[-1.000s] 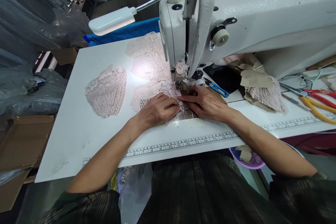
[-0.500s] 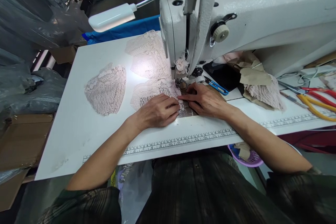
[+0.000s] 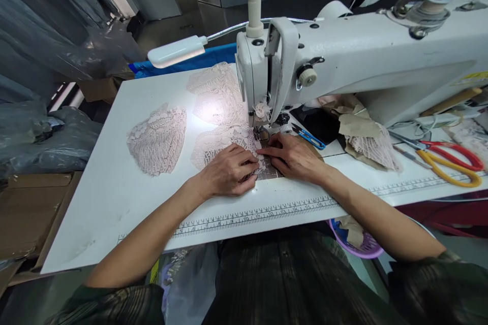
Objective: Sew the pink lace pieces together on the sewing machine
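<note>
A pale pink lace piece [image 3: 211,143] lies under the presser foot [image 3: 261,133] of a white sewing machine [image 3: 253,68]. My left hand [image 3: 229,170] rests on its near part, fingers bent together and closed on the lace. From the other side, my right hand [image 3: 293,157] holds the lace edge close to the foot, with the index finger stretched toward my left hand. The fabric directly beneath my fingers is mostly hidden. Blue thread snips [image 3: 310,137] lie just behind my right hand.
A gathered lace piece [image 3: 158,139] lies at left on the white table [image 3: 102,203]; more lace [image 3: 217,89] lies behind. A lamp [image 3: 177,52] hangs above. At right are yellow-and-red-handled scissors [image 3: 450,165] and fabric scraps [image 3: 371,137]. A purple basket [image 3: 368,249] stands below the edge.
The view has tilted up, so more of the sewing machine's top shows and things sit lower. Both hands keep nearly the same place on the lace.
</note>
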A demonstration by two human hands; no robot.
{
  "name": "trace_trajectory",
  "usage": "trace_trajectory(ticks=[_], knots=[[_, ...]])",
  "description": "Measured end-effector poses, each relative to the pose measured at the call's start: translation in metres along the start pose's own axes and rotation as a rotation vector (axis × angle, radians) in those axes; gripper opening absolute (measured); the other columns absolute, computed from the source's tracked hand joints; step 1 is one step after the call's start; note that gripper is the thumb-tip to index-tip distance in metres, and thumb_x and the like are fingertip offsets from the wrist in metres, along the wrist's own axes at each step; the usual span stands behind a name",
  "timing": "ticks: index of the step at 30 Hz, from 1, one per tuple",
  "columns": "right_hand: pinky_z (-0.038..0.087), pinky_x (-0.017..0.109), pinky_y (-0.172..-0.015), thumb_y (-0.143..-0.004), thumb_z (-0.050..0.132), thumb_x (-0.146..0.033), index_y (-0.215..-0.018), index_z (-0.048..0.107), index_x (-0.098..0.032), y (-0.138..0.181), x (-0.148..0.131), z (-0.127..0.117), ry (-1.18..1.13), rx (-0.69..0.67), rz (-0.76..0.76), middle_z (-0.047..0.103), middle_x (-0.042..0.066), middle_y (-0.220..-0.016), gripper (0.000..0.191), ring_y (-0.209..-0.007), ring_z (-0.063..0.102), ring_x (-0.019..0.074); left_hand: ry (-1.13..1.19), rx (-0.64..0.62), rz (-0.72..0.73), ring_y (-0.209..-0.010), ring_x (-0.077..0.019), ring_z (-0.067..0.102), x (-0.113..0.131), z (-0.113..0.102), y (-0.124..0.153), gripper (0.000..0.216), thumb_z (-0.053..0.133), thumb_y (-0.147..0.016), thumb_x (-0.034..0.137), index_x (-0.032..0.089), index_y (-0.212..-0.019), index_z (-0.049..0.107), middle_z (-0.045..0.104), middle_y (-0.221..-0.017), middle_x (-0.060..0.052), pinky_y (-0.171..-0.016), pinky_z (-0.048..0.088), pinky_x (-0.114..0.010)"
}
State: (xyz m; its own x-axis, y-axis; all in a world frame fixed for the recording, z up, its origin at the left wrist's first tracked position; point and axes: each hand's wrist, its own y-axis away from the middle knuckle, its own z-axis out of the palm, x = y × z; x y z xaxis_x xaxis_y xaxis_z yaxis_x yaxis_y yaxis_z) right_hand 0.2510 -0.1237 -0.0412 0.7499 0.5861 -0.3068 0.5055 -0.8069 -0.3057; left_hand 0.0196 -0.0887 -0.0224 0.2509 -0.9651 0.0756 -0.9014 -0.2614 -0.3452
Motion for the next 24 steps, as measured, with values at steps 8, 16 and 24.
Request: trace_trajectory(ticks=[8,16,24], knots=[[0.045,0.04,-0.084,-0.092,0.05,-0.02,-0.123,0.067,-0.025,-0.002,0.0,0.001,0.046,-0.026,0.012,0.056,0.013,-0.11,0.036,-0.096,0.053,0.0248,-0.023,-0.017,0.035,-0.083,-0.0182,0.065,-0.005,-0.001,-0.002,0.019,0.053,-0.089,0.024,0.016,-0.091,0.07,0.07,-0.094,-0.007,-0.087,0.051,-0.038],[0.045,0.034,-0.074,-0.095,0.046,-0.023,-0.129,0.062,-0.023,-0.008,-0.006,0.003,0.167,-0.061,0.084,0.055,0.014,-0.11,0.038,-0.087,0.052,0.0223,-0.07,-0.014,0.031,-0.081,-0.017,0.065,-0.015,0.003,-0.003,0.02,0.051,-0.091,0.024,0.016,-0.097,0.069,0.069,-0.094,-0.006,-0.091,0.051,-0.038],[0.041,0.031,-0.062,-0.096,0.041,-0.025,-0.134,0.056,-0.021,-0.015,-0.011,-0.003,0.249,-0.148,0.143,0.057,0.016,-0.107,0.041,-0.079,0.052,0.0222,-0.089,0.04,0.021,-0.084,-0.0175,0.066,-0.021,0.01,-0.002,0.021,0.051,-0.091,0.022,0.015,-0.103,0.067,0.069,-0.102,-0.008,-0.096,0.05,-0.042]])
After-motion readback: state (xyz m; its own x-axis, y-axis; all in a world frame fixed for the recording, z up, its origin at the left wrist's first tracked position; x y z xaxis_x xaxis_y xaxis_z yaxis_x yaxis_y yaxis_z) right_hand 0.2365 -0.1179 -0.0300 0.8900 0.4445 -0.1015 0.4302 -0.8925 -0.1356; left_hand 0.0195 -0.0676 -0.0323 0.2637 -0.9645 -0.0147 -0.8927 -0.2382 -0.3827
